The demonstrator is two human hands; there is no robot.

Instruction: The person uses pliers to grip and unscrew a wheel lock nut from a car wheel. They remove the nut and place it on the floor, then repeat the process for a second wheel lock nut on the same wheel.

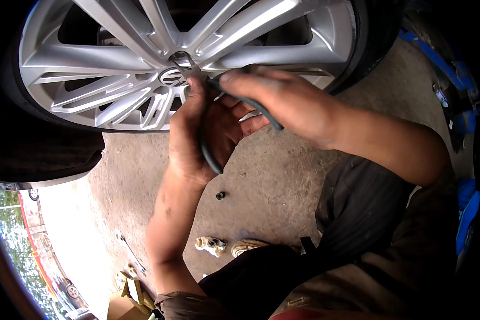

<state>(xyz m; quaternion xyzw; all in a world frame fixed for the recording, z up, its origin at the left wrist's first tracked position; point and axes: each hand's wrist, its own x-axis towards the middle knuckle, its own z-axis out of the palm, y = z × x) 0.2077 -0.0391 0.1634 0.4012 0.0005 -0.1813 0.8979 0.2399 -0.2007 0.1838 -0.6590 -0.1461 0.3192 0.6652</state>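
A silver alloy wheel (234,57) fills the top of the head view, with a round badge cap (173,78) near its middle. Both my hands are on a pair of pliers (272,118) with dark grips. The metal jaws reach into a recessed hole beside the cap; what they touch inside cannot be made out. My left hand (205,120) has its thumb near the jaws, and one handle lies across its palm. My right hand (277,96) closes over the other handle from the right. Its fingers are partly hidden.
On the concrete floor (272,186) lie a small dark socket or nut (220,196), a crumpled pale wrapper (210,245) with a metal piece on it, and a wrench (129,250). A cardboard box (121,306) stands lower left. Blue metal equipment (466,213) runs along the right.
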